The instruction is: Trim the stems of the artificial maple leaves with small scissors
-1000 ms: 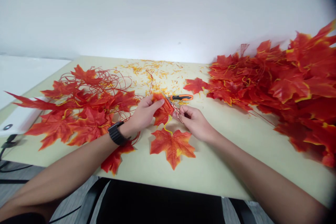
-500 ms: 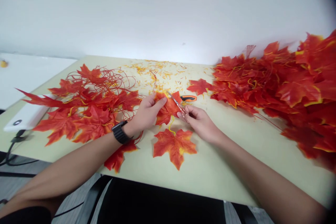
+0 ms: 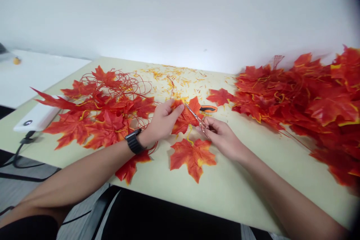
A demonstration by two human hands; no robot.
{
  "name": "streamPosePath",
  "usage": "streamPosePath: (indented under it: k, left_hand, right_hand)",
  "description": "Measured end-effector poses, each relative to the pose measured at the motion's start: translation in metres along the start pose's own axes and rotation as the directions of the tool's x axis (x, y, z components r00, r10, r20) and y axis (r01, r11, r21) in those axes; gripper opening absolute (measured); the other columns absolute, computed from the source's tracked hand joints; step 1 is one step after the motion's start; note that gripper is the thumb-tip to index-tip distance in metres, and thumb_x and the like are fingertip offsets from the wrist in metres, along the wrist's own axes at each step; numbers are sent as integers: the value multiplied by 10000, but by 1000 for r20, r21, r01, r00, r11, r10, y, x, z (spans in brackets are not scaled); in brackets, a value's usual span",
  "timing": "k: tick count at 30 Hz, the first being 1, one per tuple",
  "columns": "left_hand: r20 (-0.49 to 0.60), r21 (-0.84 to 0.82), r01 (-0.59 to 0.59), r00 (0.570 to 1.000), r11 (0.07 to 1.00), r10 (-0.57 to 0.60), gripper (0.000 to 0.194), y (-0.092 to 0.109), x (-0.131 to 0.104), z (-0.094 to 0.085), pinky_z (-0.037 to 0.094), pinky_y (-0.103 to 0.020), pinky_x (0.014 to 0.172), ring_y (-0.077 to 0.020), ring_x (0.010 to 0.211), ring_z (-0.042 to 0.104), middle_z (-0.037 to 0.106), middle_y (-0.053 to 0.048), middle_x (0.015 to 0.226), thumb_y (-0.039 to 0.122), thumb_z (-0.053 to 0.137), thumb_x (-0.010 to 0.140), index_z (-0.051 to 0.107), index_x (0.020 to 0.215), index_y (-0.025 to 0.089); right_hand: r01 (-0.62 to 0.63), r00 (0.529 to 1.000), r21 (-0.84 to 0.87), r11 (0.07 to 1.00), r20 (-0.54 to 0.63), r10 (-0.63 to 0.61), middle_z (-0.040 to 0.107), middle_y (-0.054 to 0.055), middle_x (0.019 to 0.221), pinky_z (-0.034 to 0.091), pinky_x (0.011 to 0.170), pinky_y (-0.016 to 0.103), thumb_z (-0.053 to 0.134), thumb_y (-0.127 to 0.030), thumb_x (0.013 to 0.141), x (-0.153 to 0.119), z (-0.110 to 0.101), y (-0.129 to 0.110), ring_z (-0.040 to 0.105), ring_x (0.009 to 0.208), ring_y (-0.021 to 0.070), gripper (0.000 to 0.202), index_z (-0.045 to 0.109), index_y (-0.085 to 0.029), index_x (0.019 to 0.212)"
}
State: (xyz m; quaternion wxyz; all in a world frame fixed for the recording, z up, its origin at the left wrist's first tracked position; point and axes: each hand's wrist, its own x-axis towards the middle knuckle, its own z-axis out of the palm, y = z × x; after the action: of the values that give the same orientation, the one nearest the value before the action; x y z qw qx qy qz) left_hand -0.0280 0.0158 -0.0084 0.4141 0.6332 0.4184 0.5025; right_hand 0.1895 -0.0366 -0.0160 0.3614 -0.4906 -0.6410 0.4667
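My left hand [image 3: 166,117] pinches a red-orange artificial maple leaf [image 3: 186,119] near its yellow-tinged edge. Small metal scissors [image 3: 198,119] are held in my right hand [image 3: 221,135], fingers through the handles. Their blades lie over the leaf and point at its far edge, close to my left thumb. Just in front of the hands, another maple leaf [image 3: 193,157] lies flat on the table, with a yellow stem at its top. Behind the scissors rests a tool with an orange and black handle [image 3: 208,108]; the rest of it is hidden.
A big heap of red leaves [image 3: 303,93] covers the table's right side. On the left lie more leaves [image 3: 104,125] and tangled red cords [image 3: 132,82]. Yellow and orange trimmings [image 3: 177,75] are scattered at the back. A white device [image 3: 36,116] with a black cable sits at far left.
The whole view has shifted, so everything appears a little further right. The scissors now look slightly more open, with their blades over the same leaf. My left hand keeps its pinch.
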Motion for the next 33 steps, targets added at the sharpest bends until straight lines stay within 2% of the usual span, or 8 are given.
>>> streamPosePath:
  k: [3, 7, 11, 19, 23, 27, 33]
  left_hand:
    - [10, -42, 4, 1000, 999, -4, 481, 0, 0, 0, 250, -296, 538, -112, 564, 318, 405, 34, 606, 471, 734, 942, 457, 652, 206]
    - [33, -114, 32, 999, 993, -28, 413, -5, 0, -1, 324, -279, 557, -123, 606, 425, 532, 11, 671, 525, 726, 935, 577, 741, 193]
    - [33, -143, 21, 999, 989, -16, 390, -8, 1, -1, 366, -273, 584, -128, 631, 455, 579, -2, 712, 530, 742, 919, 625, 784, 184]
    - [83, -117, 15, 997, 993, -6, 326, -7, 2, -4, 354, -269, 587, -131, 647, 438, 562, -4, 713, 466, 719, 931, 648, 798, 177]
    - [120, -135, -2, 993, 991, 19, 366, -5, 2, -2, 339, -272, 581, -120, 616, 402, 499, 18, 668, 460, 720, 933, 594, 731, 182]
    - [108, -143, -38, 993, 989, 54, 463, -6, 1, 0, 304, -273, 558, -111, 588, 338, 428, 33, 631, 468, 735, 933, 488, 654, 194]
    - [91, -176, -14, 995, 984, 31, 445, -4, -2, 2, 306, -263, 537, -110, 578, 362, 457, 33, 614, 451, 763, 919, 513, 655, 195]
  right_hand:
    - [7, 1000, -27, 1000, 5, -7, 433, -37, 731, 337, 641, 296, 635, -418, 991, 0, 1, 5, 402, 679, 141, 393, 372, -234, 763]
    - [8, 1000, -20, 1000, -2, -8, 451, -33, 748, 358, 663, 297, 603, -387, 1004, 1, -2, 6, 422, 701, 145, 365, 370, -234, 768]
    - [-21, 1000, -69, 997, -3, 21, 443, -38, 725, 313, 627, 296, 617, -361, 978, 2, -5, 7, 393, 680, 144, 353, 369, -236, 760]
    - [15, 998, -44, 999, 62, -12, 454, -26, 743, 320, 637, 303, 612, -406, 989, 3, -9, 6, 403, 700, 152, 360, 396, -234, 758]
    - [22, 998, -47, 999, 58, -19, 432, -32, 740, 301, 634, 297, 615, -404, 996, 4, -9, 6, 380, 694, 144, 379, 383, -231, 750]
    - [13, 998, -7, 1000, 57, -13, 414, -39, 739, 312, 645, 292, 639, -408, 993, 4, -7, 9, 379, 695, 139, 394, 384, -230, 751]
    - [4, 999, 46, 999, 51, -7, 402, -47, 733, 299, 639, 289, 649, -397, 994, 3, -2, 11, 379, 690, 135, 401, 366, -235, 761]
